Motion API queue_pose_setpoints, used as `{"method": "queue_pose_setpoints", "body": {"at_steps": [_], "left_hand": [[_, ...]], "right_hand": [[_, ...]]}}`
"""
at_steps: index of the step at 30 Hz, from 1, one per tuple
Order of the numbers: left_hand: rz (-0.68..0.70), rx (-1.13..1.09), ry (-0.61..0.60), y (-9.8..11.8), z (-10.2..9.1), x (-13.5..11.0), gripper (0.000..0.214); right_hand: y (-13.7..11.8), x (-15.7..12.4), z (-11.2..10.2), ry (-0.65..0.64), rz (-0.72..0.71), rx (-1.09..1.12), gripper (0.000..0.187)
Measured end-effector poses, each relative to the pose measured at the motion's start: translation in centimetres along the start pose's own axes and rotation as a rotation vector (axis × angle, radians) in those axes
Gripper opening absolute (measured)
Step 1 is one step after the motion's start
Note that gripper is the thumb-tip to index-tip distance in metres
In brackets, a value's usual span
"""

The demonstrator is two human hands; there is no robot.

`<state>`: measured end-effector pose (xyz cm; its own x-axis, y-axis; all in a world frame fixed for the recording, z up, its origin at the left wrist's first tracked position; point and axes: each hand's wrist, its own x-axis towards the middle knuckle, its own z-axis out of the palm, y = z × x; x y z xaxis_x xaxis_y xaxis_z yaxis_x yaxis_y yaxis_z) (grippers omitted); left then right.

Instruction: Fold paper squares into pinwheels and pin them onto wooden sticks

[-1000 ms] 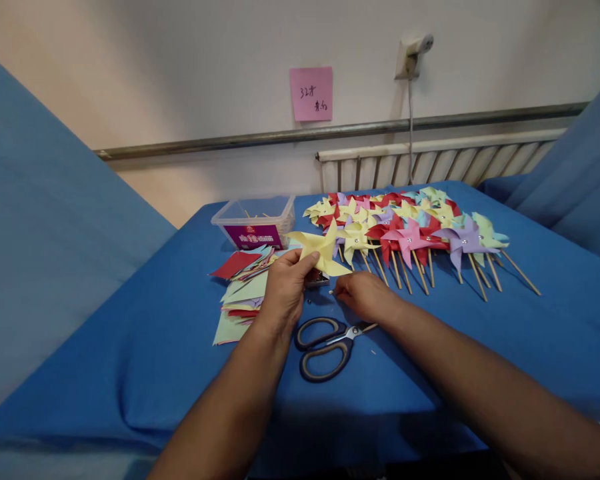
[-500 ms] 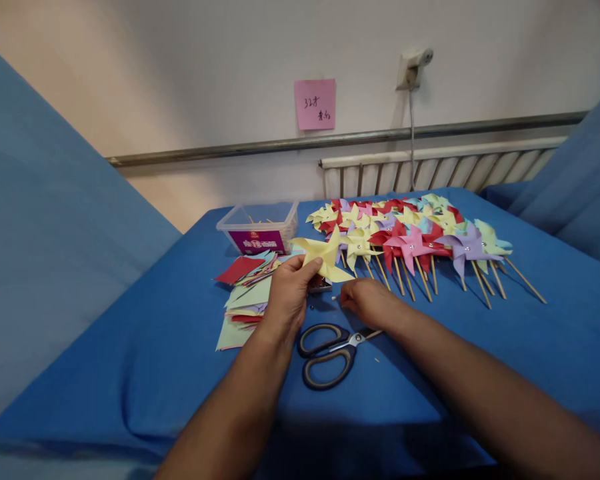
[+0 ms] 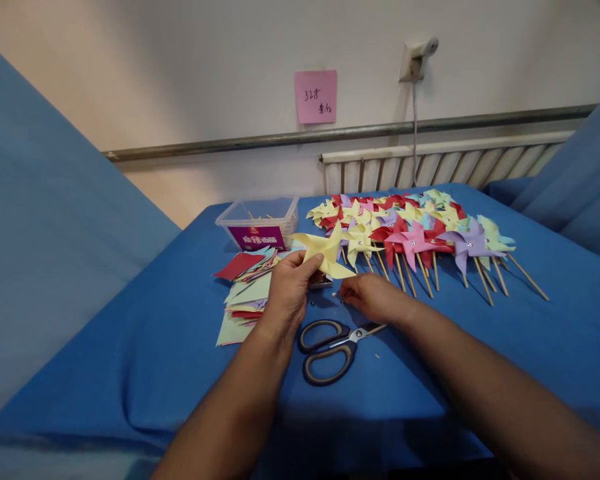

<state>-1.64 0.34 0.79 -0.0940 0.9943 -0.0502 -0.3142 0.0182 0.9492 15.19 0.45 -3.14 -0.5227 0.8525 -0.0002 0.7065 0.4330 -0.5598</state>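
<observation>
A yellow paper pinwheel head with curled blades is pinched between the thumb and fingers of my left hand. Just to its lower right, my right hand is low over the cloth with its fingers curled together. The fingertips face down and away, so whatever they hold is hidden. Tiny pieces lie on the cloth beside those fingertips. A small box of shiny bits is partly covered by the pinwheel head. Dark-handled scissors lie below both hands, the blades pointing toward my right wrist.
Stacked coloured paper lies left of my left hand, with a clear plastic box of sticks behind it. Finished pinwheels on sticks fill the back right of the blue-covered table. Blue curtains hang at both sides.
The view has shifted slightly. My left hand still holds the yellow pinwheel head, and my right hand has hardly moved, its fingers still curled near the small pieces.
</observation>
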Motion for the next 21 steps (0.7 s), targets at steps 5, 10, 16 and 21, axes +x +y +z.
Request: {"method": "queue_pose_setpoints", "body": {"at_steps": [5, 10, 16, 21], "left_hand": [[0.009, 0.005, 0.003, -0.2, 0.0, 0.2, 0.026], [0.008, 0.01, -0.01, -0.3, -0.1, 0.3, 0.026], [0.011, 0.0, -0.033, -0.5, -0.3, 0.3, 0.03], [0.009, -0.007, -0.026, -0.5, -0.3, 0.4, 0.027]], "right_hand": [[0.0, 0.4, 0.6, 0.027, -0.027, -0.053, 0.014], [0.1, 0.6, 1.1, 0.04, -0.071, -0.038, 0.02], [-0.1, 0.6, 0.8, -0.003, -0.112, -0.058, 0.021], [-0.5, 0.4, 0.5, -0.012, -0.051, -0.062, 0.015]]}}
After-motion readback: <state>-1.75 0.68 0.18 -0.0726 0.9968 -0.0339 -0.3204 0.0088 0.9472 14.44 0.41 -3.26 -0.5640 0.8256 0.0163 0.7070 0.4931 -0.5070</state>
